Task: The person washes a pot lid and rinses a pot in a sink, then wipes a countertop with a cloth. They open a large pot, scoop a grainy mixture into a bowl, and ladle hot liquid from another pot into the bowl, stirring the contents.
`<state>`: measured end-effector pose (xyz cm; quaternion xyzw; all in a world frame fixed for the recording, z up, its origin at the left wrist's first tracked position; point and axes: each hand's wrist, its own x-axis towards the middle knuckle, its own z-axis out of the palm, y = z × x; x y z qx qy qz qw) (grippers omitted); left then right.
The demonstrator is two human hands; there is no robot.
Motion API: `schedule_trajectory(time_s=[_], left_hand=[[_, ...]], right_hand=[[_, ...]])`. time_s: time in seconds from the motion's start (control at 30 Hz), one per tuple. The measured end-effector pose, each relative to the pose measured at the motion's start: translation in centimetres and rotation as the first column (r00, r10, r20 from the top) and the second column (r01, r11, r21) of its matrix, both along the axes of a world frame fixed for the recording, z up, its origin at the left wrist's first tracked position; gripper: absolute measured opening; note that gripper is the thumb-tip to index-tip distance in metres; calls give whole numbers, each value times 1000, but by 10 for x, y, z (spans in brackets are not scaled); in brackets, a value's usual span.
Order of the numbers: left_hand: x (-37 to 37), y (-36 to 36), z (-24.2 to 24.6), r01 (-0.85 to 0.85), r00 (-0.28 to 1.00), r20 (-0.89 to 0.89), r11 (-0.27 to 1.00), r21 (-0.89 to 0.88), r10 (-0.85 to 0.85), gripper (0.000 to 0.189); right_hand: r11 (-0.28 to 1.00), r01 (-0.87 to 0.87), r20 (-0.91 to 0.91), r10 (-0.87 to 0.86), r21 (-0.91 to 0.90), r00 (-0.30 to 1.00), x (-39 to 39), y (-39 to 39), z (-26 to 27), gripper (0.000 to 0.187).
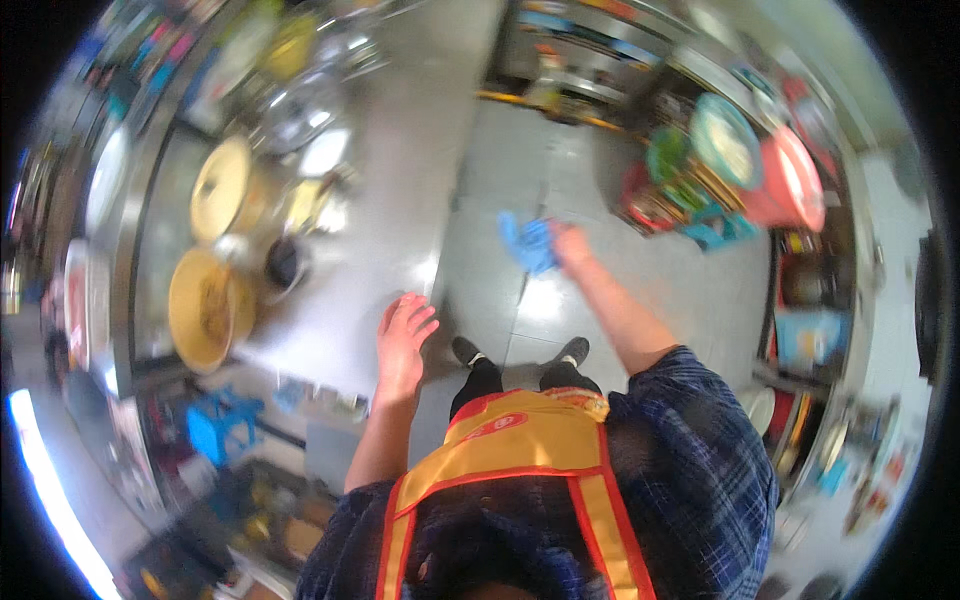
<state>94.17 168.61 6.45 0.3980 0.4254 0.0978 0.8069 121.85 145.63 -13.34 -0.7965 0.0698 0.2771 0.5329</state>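
Observation:
A crumpled blue cloth (531, 241) is gripped in my right hand (571, 246), which is held out over the grey tiled floor, with the arm stretched forward. My left hand (406, 330) is raised near the edge of the stainless steel counter (390, 187), fingers spread and holding nothing. Whether its fingertips touch the counter cannot be told. A dark-filled cup or small pot (287, 262) is on the counter, left of that hand. I wear a yellow apron (517, 435) with red trim. Motion blurs the cloth and the right hand.
Two yellowish tubs, one with a lid (220, 189) and one uncovered (202, 309), line the counter's far left. Right of the floor stand a teal basin (725, 141), a pink bucket (796, 180) and shelves. A blue plastic stool (217, 424) is at lower left. Steel kitchen equipment (585, 75) stands ahead.

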Motion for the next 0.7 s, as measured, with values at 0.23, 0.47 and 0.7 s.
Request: schedule_trajectory(time_s=[0.23,0.47,0.7], left_hand=[[117,-179,43,605,777,116,684,-407,-618,69],[198,-387,6,557,765,54,618,-554,-641,42],[268,-587,-24,755,601,115,514,-408,-791,32]], right_hand=[[975,-221,266,205,32,942,-101,-63,185,43],[953,2,365,114,-302,924,-86,-272,222,33],[939,258,528,-105,-227,843,-77,-476,228,28]])
